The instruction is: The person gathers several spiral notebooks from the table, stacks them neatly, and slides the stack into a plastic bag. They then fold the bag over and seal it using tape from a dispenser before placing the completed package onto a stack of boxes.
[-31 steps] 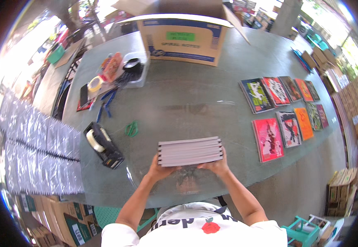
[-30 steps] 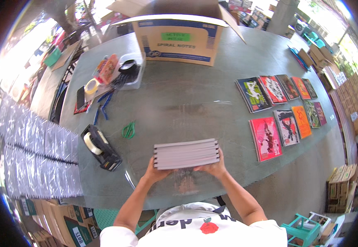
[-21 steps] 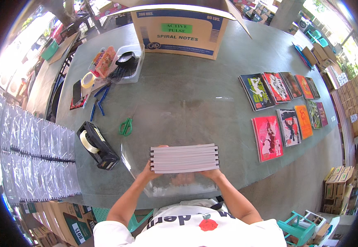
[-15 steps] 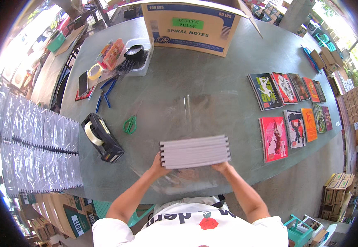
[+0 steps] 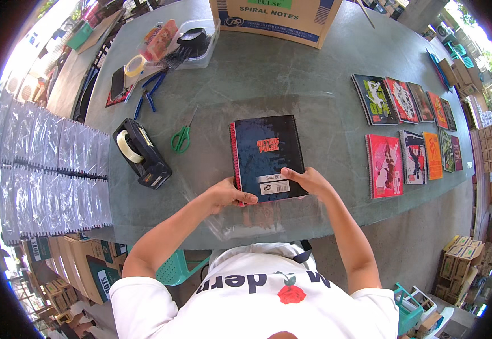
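Note:
A stack of spiral notebooks (image 5: 268, 148) is between my hands near the front of the table, its top one showing a dark blue-black back cover with a white label. Red coils run along its left side and dark coils show on the right. My left hand (image 5: 228, 193) grips the near left corner, thumb on the cover. On the near right corner, my right hand (image 5: 309, 182) presses its thumb on top, fingers hidden underneath. Beneath the stack, a clear plastic sheet (image 5: 309, 217) lies on the grey-green table (image 5: 246, 73).
Left of the stack are green-handled scissors (image 5: 181, 140), a black tape dispenser (image 5: 141, 152) and blue-handled pliers (image 5: 150, 93). A plastic tub (image 5: 209, 53) and a cardboard box (image 5: 283, 22) stand at the back. Several colourful notebooks (image 5: 386, 169) lie in rows at right; plastic-wrapped bundles (image 5: 54, 192) sit at left.
The notebook stack, earlier held with its page edges facing up, is now turned so a cover faces up. My right thumb has come onto the cover. The head view has shifted slightly.

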Motion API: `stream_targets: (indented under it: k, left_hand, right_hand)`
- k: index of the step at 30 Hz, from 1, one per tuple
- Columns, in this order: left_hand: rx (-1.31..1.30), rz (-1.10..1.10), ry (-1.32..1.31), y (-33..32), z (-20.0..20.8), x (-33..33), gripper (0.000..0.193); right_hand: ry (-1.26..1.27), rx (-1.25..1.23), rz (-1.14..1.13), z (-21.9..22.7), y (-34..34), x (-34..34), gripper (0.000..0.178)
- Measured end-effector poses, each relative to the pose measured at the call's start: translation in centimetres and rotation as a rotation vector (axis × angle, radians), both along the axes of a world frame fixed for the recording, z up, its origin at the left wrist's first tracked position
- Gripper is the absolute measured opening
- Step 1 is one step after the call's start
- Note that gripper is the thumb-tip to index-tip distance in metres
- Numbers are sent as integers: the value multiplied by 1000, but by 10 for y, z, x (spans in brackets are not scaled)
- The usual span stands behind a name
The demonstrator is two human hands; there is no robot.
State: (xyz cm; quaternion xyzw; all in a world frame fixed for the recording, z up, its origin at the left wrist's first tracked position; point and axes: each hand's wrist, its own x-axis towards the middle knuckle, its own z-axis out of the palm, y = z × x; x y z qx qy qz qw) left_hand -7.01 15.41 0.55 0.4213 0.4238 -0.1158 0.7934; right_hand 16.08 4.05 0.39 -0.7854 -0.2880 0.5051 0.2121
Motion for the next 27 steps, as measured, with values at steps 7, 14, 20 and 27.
stream_targets:
  k: [7,14,20,27]
  left_hand:
    - [7,89,-42,-5,4,-1,75]
    - [67,181,-43,-15,4,-1,74]
    - [166,220,-30,-20,7,1,76]
    - [149,266,-34,-23,14,-6,72]
  right_hand:
    - [-225,-118,203,15,7,3,91]
    - [-85,-25,166,7,2,15,91]
    - [99,137,23,-10,-9,23,80]
    - [-104,232,41,-17,-24,48,63]
